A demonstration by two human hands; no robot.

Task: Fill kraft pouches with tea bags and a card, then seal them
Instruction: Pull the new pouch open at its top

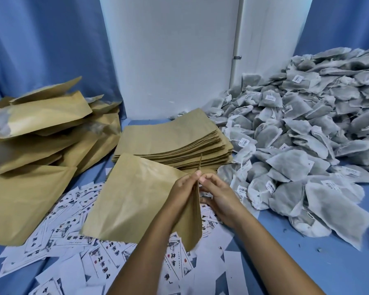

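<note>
Pinching the kraft pouch (134,194) mouth edge between left hand (182,193) and right hand (218,195), fingers curled, pouch body trailing leftward, just before the flat pouch stack (173,141).

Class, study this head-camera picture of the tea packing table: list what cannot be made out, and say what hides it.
1. Inside of the held pouch: its mouth is seen edge-on between the left hand and right hand.
2. Cards: print too small; the pouch and forearms cover some.
3. Tea bag pile: cut off by the right edge.
4. Filled pouches: contents hidden by the paper.
</note>
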